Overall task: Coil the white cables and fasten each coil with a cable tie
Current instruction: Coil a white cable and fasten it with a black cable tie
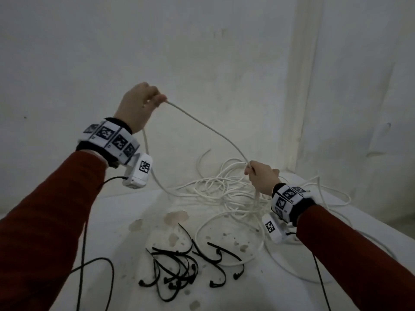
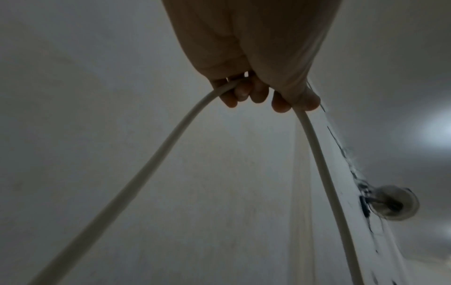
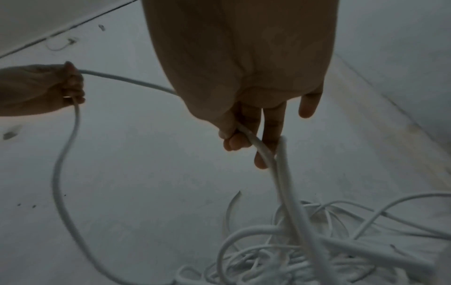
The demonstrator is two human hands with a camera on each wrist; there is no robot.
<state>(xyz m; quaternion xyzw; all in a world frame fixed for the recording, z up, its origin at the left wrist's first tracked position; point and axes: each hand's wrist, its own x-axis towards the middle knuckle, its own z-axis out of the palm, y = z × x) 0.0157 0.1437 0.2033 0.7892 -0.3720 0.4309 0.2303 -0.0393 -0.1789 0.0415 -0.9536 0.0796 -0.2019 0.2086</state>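
Observation:
My left hand is raised high and grips a white cable in its curled fingers; the cable bends over them and hangs down on both sides. One strand runs down and right to my right hand, which pinches it between thumb and forefinger just above the tangled pile of white cables on the white table. Below my right hand the cable drops into the pile. Several black cable ties lie loose at the table's front.
White walls stand close behind and to the right of the table. Cable loops spill toward the table's right edge. A thin black cord from my left wrist camera loops over the front left. Brown stains mark the tabletop.

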